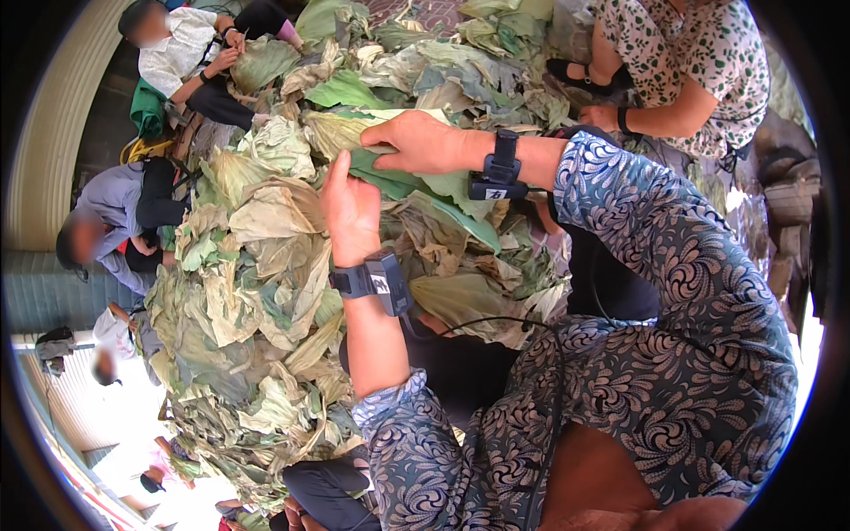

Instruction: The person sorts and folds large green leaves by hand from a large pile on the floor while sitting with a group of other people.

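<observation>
A large green lotus leaf hangs folded between my two hands. My left hand has its thumb pointing up and is closed on the leaf's left edge; its other fingers are mostly hidden. Just above and to the right, my right hand bends its fingers toward the left thumb and grips the upper part of the same leaf. A long fold of the leaf trails down to the right. Paler, yellowish leaves lie right behind my hands.
A broad heap of dry brown and green leaves spreads around me. One person sits at the upper left, another at the left, and one in a spotted garment at the upper right. A black cable runs from my left wrist.
</observation>
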Available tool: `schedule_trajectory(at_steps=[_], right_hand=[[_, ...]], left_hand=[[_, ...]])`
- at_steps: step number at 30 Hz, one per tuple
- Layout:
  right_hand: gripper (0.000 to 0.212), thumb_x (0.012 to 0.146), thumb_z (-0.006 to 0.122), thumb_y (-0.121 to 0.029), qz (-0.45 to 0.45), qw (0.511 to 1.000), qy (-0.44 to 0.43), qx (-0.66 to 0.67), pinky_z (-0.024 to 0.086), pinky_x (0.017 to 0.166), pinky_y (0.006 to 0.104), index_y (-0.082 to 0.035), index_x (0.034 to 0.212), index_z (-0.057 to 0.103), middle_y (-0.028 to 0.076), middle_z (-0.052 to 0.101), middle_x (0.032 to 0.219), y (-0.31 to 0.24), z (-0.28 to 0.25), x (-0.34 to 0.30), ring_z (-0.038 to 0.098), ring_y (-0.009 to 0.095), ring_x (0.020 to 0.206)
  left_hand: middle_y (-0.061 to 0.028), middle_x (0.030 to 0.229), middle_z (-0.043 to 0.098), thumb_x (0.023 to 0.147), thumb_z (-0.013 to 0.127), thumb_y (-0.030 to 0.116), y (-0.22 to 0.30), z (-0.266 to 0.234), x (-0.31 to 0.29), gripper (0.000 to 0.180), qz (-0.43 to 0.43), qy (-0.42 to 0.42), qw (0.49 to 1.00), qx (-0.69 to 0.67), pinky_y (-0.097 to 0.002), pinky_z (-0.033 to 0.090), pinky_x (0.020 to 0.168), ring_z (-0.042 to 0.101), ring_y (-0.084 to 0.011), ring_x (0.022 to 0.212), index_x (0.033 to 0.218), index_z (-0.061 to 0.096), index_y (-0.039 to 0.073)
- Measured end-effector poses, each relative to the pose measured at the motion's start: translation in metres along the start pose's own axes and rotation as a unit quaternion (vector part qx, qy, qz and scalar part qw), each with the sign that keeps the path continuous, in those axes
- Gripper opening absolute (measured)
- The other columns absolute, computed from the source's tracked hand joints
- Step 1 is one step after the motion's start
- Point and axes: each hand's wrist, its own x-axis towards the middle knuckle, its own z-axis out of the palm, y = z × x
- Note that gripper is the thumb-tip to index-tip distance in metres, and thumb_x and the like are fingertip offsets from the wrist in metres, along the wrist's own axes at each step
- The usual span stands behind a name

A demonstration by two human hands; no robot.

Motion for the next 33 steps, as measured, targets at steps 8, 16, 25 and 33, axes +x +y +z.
schedule_trajectory(at_steps=[8, 16, 25, 33], right_hand=[[0.020, 0.081, 0.052, -0.008, 0.097, 0.911, -0.101, 0.389, 0.042, 0.072, 0.0223, -0.001, 0.099, 0.052, -0.001, 0.056, 0.086, 0.026, -0.014, 0.010, 0.048, 0.005, 0.077], [0.039, 0.080, 0.057, -0.017, 0.213, 0.881, 0.035, 0.422, 0.042, 0.078, 0.0208, -0.002, 0.115, 0.047, 0.003, 0.056, 0.099, 0.044, -0.059, 0.005, 0.052, 0.008, 0.085], [0.048, 0.078, 0.059, -0.021, 0.121, 0.991, 0.047, 0.015, 0.044, 0.074, 0.0271, 0.003, 0.116, 0.042, 0.009, 0.057, 0.101, 0.082, -0.085, -0.004, 0.055, 0.014, 0.085], [0.047, 0.076, 0.057, -0.022, 0.028, 0.992, 0.002, -0.125, 0.041, 0.079, 0.0343, 0.004, 0.114, 0.044, 0.022, 0.053, 0.103, 0.070, -0.086, -0.007, 0.053, 0.032, 0.091]], left_hand=[[-0.0080, 0.108, 0.050, 0.082, 0.048, 0.006, 0.000, 0.012, -0.017, 0.037, 0.074, -0.125, 0.965, 0.220, -0.0290, 0.038, 0.086, 0.049, -0.0186, 0.097, 0.117, 0.040, 0.000], [-0.0091, 0.108, 0.051, 0.079, 0.040, -0.003, 0.014, -0.021, -0.007, 0.035, 0.043, 0.016, 0.991, 0.127, -0.0353, 0.041, 0.085, 0.050, -0.0215, 0.097, 0.114, 0.043, 0.002], [-0.0097, 0.104, 0.054, 0.081, 0.040, -0.001, 0.021, -0.028, -0.008, 0.028, 0.080, 0.034, 0.986, 0.145, -0.0329, 0.042, 0.082, 0.052, -0.0201, 0.092, 0.109, 0.046, -0.001], [-0.0105, 0.105, 0.053, 0.085, 0.039, 0.002, 0.016, -0.036, -0.007, 0.027, 0.088, 0.042, 0.977, 0.190, -0.0317, 0.042, 0.080, 0.052, -0.0198, 0.093, 0.110, 0.045, -0.002]])
